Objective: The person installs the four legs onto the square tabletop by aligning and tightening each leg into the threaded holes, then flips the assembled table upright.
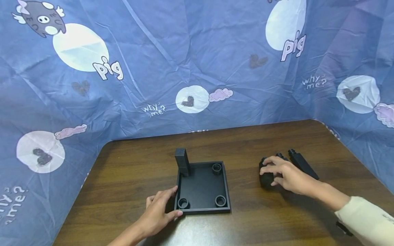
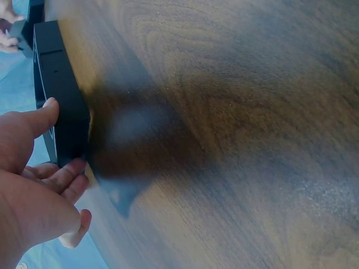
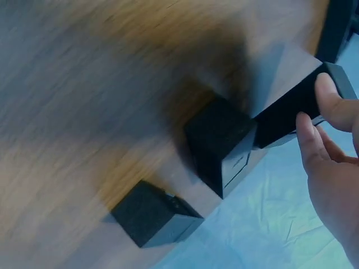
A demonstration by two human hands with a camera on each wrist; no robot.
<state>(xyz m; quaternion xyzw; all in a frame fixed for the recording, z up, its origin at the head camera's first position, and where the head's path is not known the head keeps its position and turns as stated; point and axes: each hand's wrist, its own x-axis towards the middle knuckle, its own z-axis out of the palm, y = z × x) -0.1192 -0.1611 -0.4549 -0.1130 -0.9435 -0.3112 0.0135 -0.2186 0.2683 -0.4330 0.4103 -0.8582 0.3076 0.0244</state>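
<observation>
Head view: the left hand point(image 1: 157, 212) grips the tray point(image 1: 203, 186) by its near left corner. Well right of it, the right hand point(image 1: 287, 175) pinches a block point(image 1: 265, 178), hiding most of the middle block point(image 3: 221, 143). Left wrist view: the tray's floor is hidden.

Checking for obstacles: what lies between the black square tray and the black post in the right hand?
In the head view, only bare wooden tabletop lies between the black square tray and the black post in the right hand.
</observation>
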